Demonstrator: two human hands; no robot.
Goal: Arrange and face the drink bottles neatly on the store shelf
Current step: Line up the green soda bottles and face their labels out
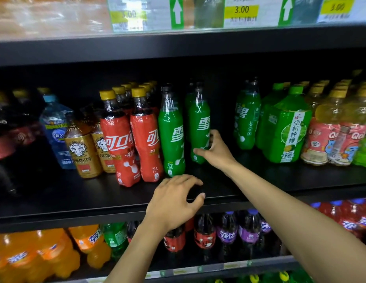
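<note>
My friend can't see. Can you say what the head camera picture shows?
A person's right hand grips a green soda bottle on a dark store shelf, beside a second green bottle and two red cola bottles. The left hand hovers near the shelf's front edge.

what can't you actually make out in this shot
Head view: lower label of the green bottle, covered by the right hand gripping it.
Head view: whether the left hand holds anything; only black shelf shows under its curled fingers.
Head view: left price tag, blurred by glare.
Head view: dark bottles far left, cut by the edge.
</note>
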